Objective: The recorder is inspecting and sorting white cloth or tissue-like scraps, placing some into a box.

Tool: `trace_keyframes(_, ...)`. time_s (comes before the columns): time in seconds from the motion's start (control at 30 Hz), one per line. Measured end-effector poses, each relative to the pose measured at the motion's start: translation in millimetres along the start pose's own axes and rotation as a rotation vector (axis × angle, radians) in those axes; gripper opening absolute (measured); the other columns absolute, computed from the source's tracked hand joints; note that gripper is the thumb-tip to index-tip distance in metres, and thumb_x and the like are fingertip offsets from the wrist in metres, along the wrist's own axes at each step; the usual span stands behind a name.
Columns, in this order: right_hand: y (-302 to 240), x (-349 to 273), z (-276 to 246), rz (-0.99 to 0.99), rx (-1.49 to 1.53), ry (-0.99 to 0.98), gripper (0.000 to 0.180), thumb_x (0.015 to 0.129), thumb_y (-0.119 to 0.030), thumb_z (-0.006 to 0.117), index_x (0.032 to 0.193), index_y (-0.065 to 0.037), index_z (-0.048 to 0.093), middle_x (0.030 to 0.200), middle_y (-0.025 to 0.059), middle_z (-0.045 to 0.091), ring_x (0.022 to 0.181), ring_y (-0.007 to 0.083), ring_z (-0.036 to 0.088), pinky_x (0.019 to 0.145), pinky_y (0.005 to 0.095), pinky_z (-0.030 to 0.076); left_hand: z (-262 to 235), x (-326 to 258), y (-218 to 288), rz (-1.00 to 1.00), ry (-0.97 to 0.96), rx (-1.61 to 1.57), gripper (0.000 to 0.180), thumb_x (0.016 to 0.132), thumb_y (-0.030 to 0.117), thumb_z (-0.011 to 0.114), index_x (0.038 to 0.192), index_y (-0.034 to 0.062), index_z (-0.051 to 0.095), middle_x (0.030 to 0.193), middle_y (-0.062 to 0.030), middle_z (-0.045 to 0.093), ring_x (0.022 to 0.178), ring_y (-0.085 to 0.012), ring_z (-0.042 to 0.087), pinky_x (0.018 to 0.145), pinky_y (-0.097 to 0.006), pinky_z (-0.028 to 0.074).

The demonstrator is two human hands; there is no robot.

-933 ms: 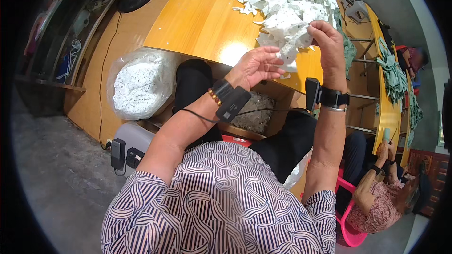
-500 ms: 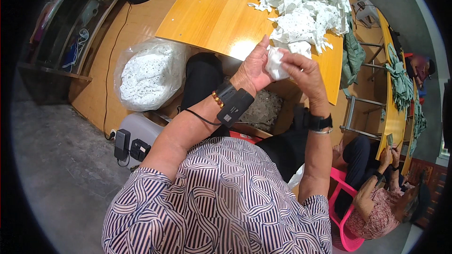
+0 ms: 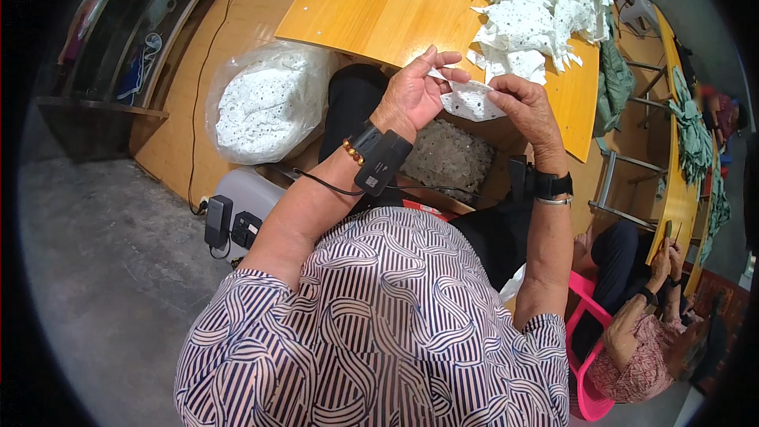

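Note:
Just off the near edge of the wooden table (image 3: 360, 12), a small piece of white cloth with dark specks (image 3: 473, 103) is stretched between my hands. My left hand (image 3: 413, 93) has the cloth's left end between its fingers, palm turned up. Thumb and fingers of my right hand (image 3: 526, 109) pinch its right edge. Beyond them, a heap of white speckled cloth pieces (image 3: 526, 20) covers the table's right part, with some pieces hanging toward the near edge.
A clear plastic bag of white speckled cloth (image 3: 265, 111) stands on the floor at left. Below my hands is a container of greyish scraps (image 3: 451, 158). At right, a co-worker (image 3: 632, 348) sits on a pink chair (image 3: 585, 383) by another table with green cloth (image 3: 690, 134).
The cloth, bunched up between my hands before, is now spread out flat. My hands have moved farther apart, and the whole view has shifted slightly.

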State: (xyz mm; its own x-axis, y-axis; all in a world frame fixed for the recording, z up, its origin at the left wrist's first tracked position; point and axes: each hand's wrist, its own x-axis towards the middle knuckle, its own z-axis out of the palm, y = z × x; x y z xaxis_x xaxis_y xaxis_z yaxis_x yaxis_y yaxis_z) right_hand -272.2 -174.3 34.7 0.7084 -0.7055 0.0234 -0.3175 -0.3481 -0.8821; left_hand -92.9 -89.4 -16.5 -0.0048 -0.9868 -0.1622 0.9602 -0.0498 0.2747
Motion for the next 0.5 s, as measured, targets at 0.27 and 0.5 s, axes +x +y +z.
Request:
trace_keyframes(0.27, 0.0, -8.1, -9.9, 0.143, 0.377, 0.067, 0.011, 0.080, -0.008, 0.060, 0.089, -0.002, 0.062, 0.077, -0.0030, 0.058, 0.072, 0.0045, 0.051, 0.067, 0.0189, 0.042, -19.3, -25.8, 23.1, -0.019, -0.093, 0.276, 0.039, 0.092, 0.030, 0.039, 0.106, -0.0038, 0.052, 0.088, -0.0188, 0.062, 0.094, -0.0330, 0.059, 0.085, -0.041, 0.045)
trace_keyframes(0.5, -8.4, -7.1, -15.8, 0.098, 0.307, 0.031, 0.013, 0.079, -0.009, 0.061, 0.090, -0.001, 0.062, 0.079, -0.0021, 0.059, 0.073, 0.0055, 0.053, 0.069, 0.0199, 0.043, -10.7, -46.2, -6.1, 0.113, -0.217, 1.987, 0.038, 0.073, 0.022, 0.067, 0.104, 0.0016, 0.058, 0.096, -0.0066, 0.059, 0.087, -0.0151, 0.056, 0.075, -0.027, 0.045)
